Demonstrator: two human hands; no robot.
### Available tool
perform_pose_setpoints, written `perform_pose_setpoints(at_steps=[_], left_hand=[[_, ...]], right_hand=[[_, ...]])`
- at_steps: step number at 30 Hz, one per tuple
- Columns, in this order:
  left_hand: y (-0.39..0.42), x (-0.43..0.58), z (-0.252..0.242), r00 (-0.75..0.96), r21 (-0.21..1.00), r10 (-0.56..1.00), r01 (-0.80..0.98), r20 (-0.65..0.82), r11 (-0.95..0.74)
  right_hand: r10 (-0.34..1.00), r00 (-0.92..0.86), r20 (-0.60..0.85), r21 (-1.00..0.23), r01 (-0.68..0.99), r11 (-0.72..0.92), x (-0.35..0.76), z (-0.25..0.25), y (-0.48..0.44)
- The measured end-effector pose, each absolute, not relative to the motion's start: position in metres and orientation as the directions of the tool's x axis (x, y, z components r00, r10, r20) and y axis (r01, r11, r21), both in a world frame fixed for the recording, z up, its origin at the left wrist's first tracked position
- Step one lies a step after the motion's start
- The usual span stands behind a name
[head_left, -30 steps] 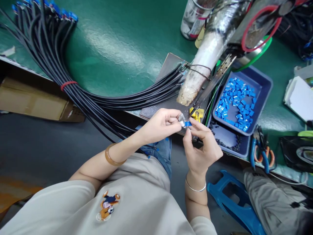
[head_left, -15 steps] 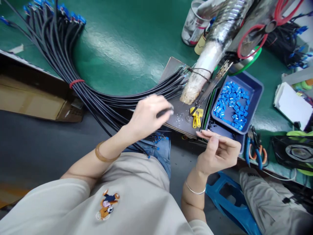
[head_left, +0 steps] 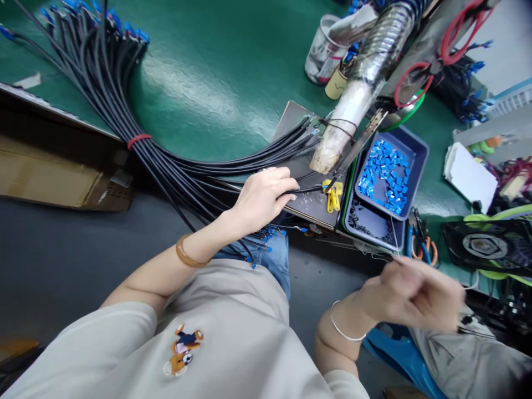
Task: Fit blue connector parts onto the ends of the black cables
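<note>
Cable [head_left: 310,190] pinched in left grip [head_left: 266,194]

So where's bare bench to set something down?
Free: the green mat between the cable bundle and the jar. Crowded: right of the left hand, around the blue tray, pliers and foil pipe.

Hands: two are showing, left hand [head_left: 266,197] and right hand [head_left: 415,296].
Trays: two are sitting beyond the fingers, blue tray [head_left: 418,152] and dark tray [head_left: 374,224].
Bracelets: two.
Yellow clip [head_left: 332,195]: one.
</note>
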State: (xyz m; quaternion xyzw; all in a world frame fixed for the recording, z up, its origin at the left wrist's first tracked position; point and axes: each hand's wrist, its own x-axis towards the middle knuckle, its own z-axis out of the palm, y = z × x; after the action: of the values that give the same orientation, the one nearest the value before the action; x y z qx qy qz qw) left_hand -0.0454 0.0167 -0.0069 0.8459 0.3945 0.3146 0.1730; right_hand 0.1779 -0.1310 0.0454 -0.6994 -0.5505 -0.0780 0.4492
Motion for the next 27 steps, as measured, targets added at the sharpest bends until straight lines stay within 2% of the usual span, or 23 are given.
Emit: perform_pose_setpoints(at_steps=[1, 4, 8, 10, 13, 16, 18, 19, 21, 24, 25, 27], left_hand=[[0.016, -0.046, -0.007, 0.498, 0.521, 0.765, 0.561, 0.408, -0.644], [0.013, -0.045, -0.006, 0.490, 0.468, 0.730, 0.562, 0.477, -0.682], [0.007, -0.046, -0.001, 0.488, 0.461, 0.729, 0.566, 0.480, -0.683], [0.004, -0.049, 0.004, 0.550, 0.519, 0.732, 0.522, 0.401, -0.677], [0.002, -0.055, 0.018, 0.723, 0.726, 0.644, 0.301, 0.249, -0.618], [0.001, -0.059, 0.035, 0.929, 0.940, 0.338, -0.030, 0.152, -0.340], [0.000, -0.061, 0.042, 0.985, 0.990, 0.111, -0.122, 0.129, -0.069], [0.000, -0.060, 0.042, 0.992, 0.992, 0.059, -0.113, 0.110, 0.053], [-0.002, -0.058, 0.036, 0.993, 0.962, 0.114, -0.066, 0.037, 0.265], [-0.005, -0.053, 0.014, 0.849, 0.837, 0.509, -0.173, -0.141, 0.520], [-0.006, -0.051, 0.007, 0.769, 0.798, 0.609, -0.237, -0.194, 0.554], [-0.008, -0.046, -0.005, 0.660, 0.784, 0.710, -0.296, -0.246, 0.546]], right_hand=[[0.575, 0.408, 0.709, -0.484, 0.875, -0.022, 0.178, 0.043, -0.119], [0.790, 0.310, 0.529, -0.371, 0.922, -0.114, 0.193, 0.030, -0.084], [0.879, 0.307, 0.365, -0.328, 0.926, -0.187, 0.228, 0.014, -0.059], [0.894, 0.333, 0.300, -0.341, 0.913, -0.225, 0.238, 0.011, -0.053], [0.900, 0.384, 0.208, -0.355, 0.887, -0.297, 0.241, 0.013, -0.049], [0.905, 0.395, 0.159, -0.352, 0.879, -0.322, 0.241, 0.018, -0.049], [0.904, 0.402, 0.146, -0.352, 0.875, -0.332, 0.243, 0.020, -0.051], [0.902, 0.408, 0.140, -0.352, 0.872, -0.340, 0.244, 0.020, -0.052], [0.902, 0.412, 0.132, -0.353, 0.869, -0.346, 0.246, 0.019, -0.054], [0.895, 0.412, 0.169, -0.362, 0.871, -0.333, 0.244, 0.017, -0.055], [0.884, 0.426, 0.195, -0.380, 0.863, -0.332, 0.241, 0.017, -0.056], [0.842, 0.472, 0.262, -0.468, 0.825, -0.317, 0.230, 0.018, -0.058]])
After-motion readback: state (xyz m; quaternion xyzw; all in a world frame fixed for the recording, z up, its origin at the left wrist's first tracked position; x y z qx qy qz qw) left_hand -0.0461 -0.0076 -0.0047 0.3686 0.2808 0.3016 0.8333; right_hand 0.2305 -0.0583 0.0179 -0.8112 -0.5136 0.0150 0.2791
